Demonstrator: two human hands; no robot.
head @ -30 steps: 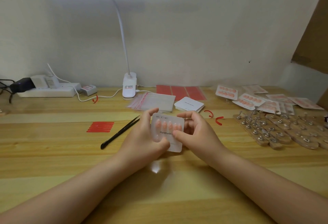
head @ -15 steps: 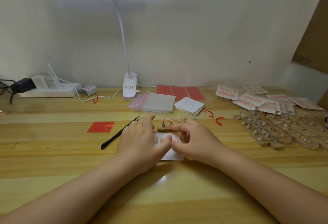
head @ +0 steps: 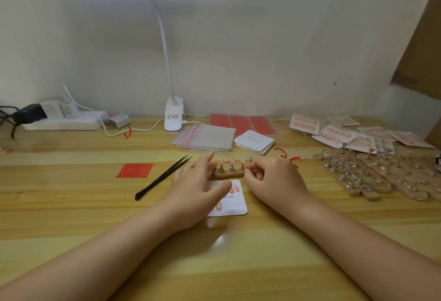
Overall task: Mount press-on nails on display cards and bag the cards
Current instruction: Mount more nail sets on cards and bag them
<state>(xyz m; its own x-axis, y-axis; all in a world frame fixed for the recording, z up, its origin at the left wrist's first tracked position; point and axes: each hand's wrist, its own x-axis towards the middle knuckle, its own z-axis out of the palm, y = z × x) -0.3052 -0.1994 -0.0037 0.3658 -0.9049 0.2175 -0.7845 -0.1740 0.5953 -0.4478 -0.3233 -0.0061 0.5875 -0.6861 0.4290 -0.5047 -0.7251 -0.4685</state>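
Card of white stock lies flat on the desk between the two hands, its long side running away from the person, with several pink press-on nails already stuck along its upper row and one lower down at the left. Just beyond its far edge, almost touching it, sits a small wooden nail stand, long axis left to right, with little metal pegs that carry pink nails. The right hand is the nearer one to the stand's right end: its fingers are curled in a pinch right at the last peg, and whether a nail is already between the fingertips is too small to tell. The left hand lies relaxed and spread over the card's left part, thumb across the upper row of nails, forefinger reaching toward the stand's left end; it steadies the card and clasps nothing. The coming move, as I judge it, is a short pull back from stand to card. Black tweezers lie to the left, red adhesive strips beyond them. Clear zip bags and a stack of blank cards wait farther back; finished bagged cards and empty stands fill the right.
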